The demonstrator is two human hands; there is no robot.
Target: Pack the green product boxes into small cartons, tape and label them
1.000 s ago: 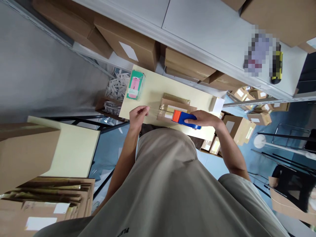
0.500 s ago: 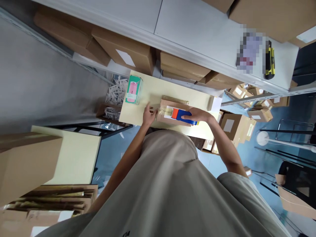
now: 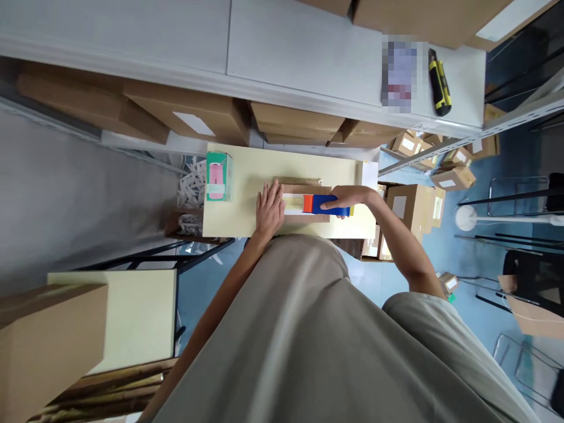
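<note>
A small cardboard box (image 3: 308, 218) lies on the cream table (image 3: 240, 220) in front of me. My left hand (image 3: 270, 210) rests flat on the box's left end, fingers stretched out. In my right hand (image 3: 348, 200) is a blue and orange tape dispenser (image 3: 324, 205), held over the right part of the box. A strip of clear tape over a white label (image 3: 293, 203) shows between my left hand and the dispenser's orange end. Part of the box is hidden under my hands and the dispenser.
A green and pink box (image 3: 217, 176) stands at the table's left end, a white box (image 3: 368, 173) at the right. Beyond is a grey shelf (image 3: 282, 53) with a yellow-black utility knife (image 3: 439, 83) and cartons (image 3: 189, 114) beneath. Another cream table (image 3: 138, 311) stands lower left.
My left hand has moved from beside the box's left end onto its top and flattened there. My right hand still holds the tape dispenser over the box. The camera view has turned slightly.
</note>
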